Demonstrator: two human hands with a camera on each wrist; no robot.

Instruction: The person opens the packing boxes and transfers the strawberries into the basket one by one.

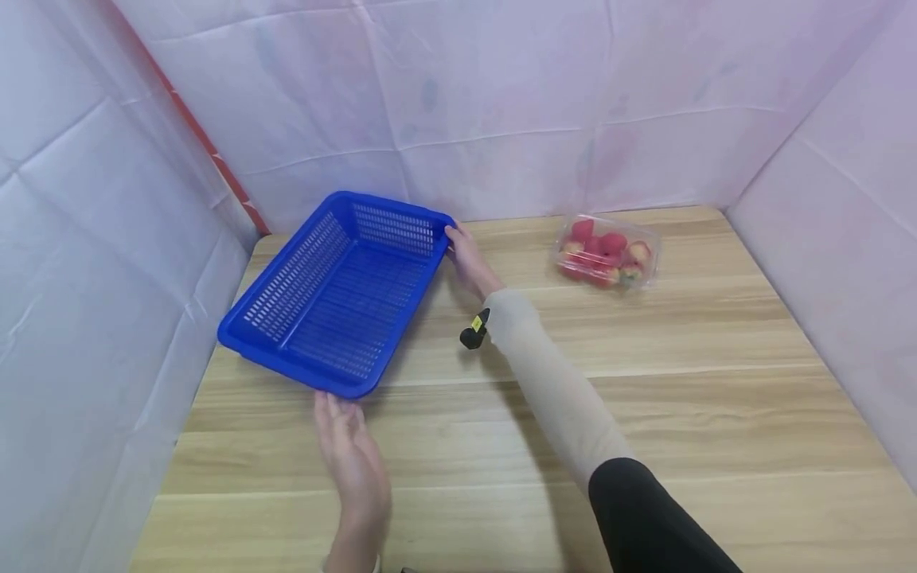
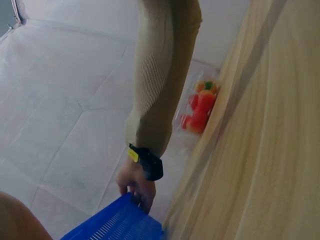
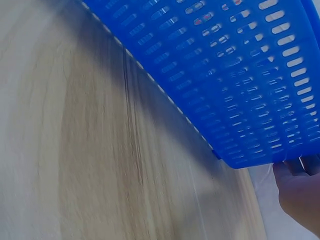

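A blue plastic basket (image 1: pixel 342 298) with slotted walls stands at an angle on the left part of the table. My right hand (image 1: pixel 469 259) grips its far right corner, the thumb at the rim; the right wrist view shows the hand (image 3: pixel 300 192) at that corner from below. At the near edge, my left hand (image 1: pixel 354 458) touches the rim with fingers extended and palm turned up; its fingertips are partly hidden under the rim. In the right wrist view, a shadow lies under the basket's slotted wall (image 3: pixel 220 75), and part of its base looks raised off the table.
A clear plastic box (image 1: pixel 607 251) of red and yellowish fruit sits at the back right of the wooden table (image 1: pixel 688 382). Pale cloth walls (image 1: pixel 487 95) close in the back and both sides. A black wrist device (image 1: pixel 474 330) sticks out from my right sleeve.
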